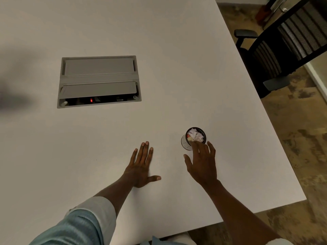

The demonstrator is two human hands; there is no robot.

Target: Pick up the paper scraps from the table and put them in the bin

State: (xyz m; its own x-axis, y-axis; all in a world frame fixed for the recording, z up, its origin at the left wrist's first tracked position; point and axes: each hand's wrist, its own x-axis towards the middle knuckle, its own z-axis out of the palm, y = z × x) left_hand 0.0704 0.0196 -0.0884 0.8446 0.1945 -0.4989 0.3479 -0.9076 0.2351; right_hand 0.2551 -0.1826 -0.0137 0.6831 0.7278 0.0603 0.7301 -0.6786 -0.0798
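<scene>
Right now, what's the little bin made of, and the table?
The bin looks like clear plastic or glass with a dark rim: you can see through its side. The table has a smooth, matte white top, probably laminate; I can't tell for certain.

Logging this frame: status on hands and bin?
Left hand flat on white table, open. Right hand at small black-rimmed bin, white paper scraps inside. Nothing blocking.

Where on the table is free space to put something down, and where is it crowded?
Bare table lies between the cable box and the right edge by the chair, and also between that box and the flat left hand. It is crowded near the bin, where the right hand reaches over the paper scraps.
</scene>
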